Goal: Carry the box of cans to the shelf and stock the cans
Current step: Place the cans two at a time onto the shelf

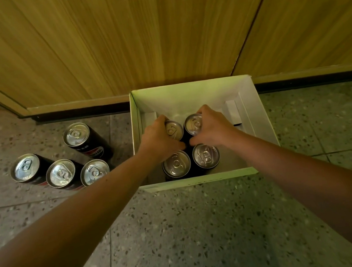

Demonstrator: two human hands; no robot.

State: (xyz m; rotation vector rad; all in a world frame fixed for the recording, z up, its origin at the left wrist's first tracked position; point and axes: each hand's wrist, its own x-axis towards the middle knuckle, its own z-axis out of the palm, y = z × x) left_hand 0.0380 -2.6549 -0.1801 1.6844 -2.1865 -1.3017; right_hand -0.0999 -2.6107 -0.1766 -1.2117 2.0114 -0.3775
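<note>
**Two cans at once could slip**

The white box [256, 119] sits on the speckled floor [184, 234], pushed up against a wooden wall [134, 37]. Four cans stand inside it. Four more cans [60, 173] stand on the floor to the left of the box, close together.

What could go wrong? Each hand is taking a can by its top. The cans are smooth and round, so one could slide out of the fingers on the way up and fall. It might dent, or knock over the two near cans [191, 160] that stand just in front. The two far cans also touch each other, so lifting one crooked could bump the other. The cans on the floor stand near the left arm, and a careless swing could tip them like pins. I think slow, straight lifts would be safest.

Both arms reach forward and down into the box. The left hand [156, 140] curls around the far left can [174, 130], fingers over its far side and thumb near the middle. The right hand [211, 128] curls around the far right can [193, 124] the same way. Each grip looks closed on its can. The thumbs almost meet between the two cans. I cannot tell if the cans have left the box bottom yet
</note>
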